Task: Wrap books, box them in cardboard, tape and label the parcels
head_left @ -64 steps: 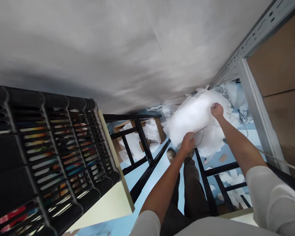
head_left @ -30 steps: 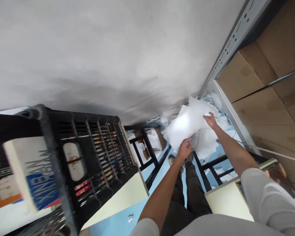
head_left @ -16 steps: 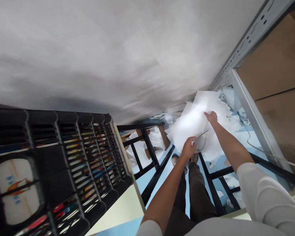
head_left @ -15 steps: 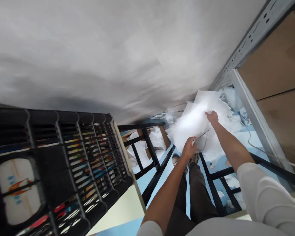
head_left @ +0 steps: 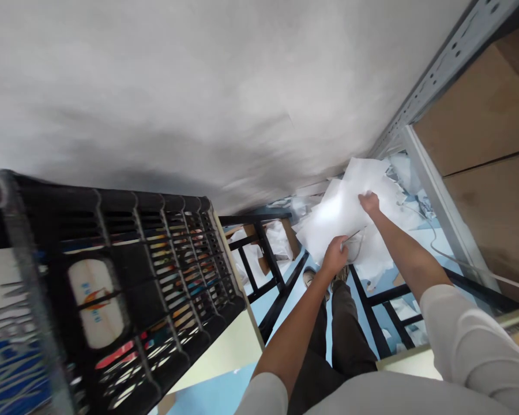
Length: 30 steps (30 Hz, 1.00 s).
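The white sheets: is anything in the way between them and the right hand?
Nothing visible is. The right hand appears right at the white sheets, though whether it grips them is unclear. The thin tool in the left hand shows lower in the view, not between.

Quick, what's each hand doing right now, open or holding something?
Left hand: closed, holding a thin tool.
Right hand: at the white sheets; can't tell whether it's gripping.

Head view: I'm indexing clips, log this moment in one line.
left hand: holds thin tool | right hand: over white sheets, grip unclear | nearby: black crate, cardboard boxes
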### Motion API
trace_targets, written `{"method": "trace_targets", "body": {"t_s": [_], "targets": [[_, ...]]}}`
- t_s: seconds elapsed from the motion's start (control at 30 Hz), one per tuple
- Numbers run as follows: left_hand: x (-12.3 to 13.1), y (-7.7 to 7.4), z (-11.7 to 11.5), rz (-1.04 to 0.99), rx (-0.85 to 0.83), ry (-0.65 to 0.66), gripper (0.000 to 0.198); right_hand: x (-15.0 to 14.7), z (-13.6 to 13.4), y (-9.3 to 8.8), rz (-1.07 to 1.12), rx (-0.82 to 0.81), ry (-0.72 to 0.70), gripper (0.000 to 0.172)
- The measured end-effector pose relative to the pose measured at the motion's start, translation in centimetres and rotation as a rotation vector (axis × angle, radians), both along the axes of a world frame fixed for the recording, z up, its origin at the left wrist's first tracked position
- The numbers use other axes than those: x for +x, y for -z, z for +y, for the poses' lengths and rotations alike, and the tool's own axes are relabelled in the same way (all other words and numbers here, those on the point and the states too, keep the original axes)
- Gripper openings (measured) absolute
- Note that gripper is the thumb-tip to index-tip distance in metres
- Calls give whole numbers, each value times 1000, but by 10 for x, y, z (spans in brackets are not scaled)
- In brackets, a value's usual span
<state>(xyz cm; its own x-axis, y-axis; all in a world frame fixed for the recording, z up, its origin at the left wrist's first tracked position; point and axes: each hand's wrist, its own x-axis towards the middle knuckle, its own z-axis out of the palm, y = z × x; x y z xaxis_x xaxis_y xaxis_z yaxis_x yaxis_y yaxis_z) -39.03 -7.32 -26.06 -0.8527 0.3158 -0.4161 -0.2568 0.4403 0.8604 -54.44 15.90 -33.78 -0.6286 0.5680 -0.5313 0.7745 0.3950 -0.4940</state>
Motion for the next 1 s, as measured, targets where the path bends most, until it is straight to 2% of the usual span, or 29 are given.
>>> {"method": "trace_targets", "body": {"t_s": [0.13,0.3,0.5,0.7,0.8,0.9,1.0], "targets": [[-10,-31,14,75,-1,20,44,14,-19,-53,61,-100,-5,17],[-20,-76,28,119,-100,40,53,37,-42,-123,179,-197,68,18],[-3,-147,29,213,-174,109,72,93,-60,-212,437,-264,253,22],[41,-233,33,425,-202,320,79,186,-62,-316,671,-245,603,33],[71,-270,43,544,-215,458,82,243,-54,-360,783,-202,780,37],[108,-299,57,660,-212,625,86,310,-47,-389,883,-149,975,37],[152,-319,69,738,-202,839,85,383,-47,-403,945,-130,1161,37]]}}
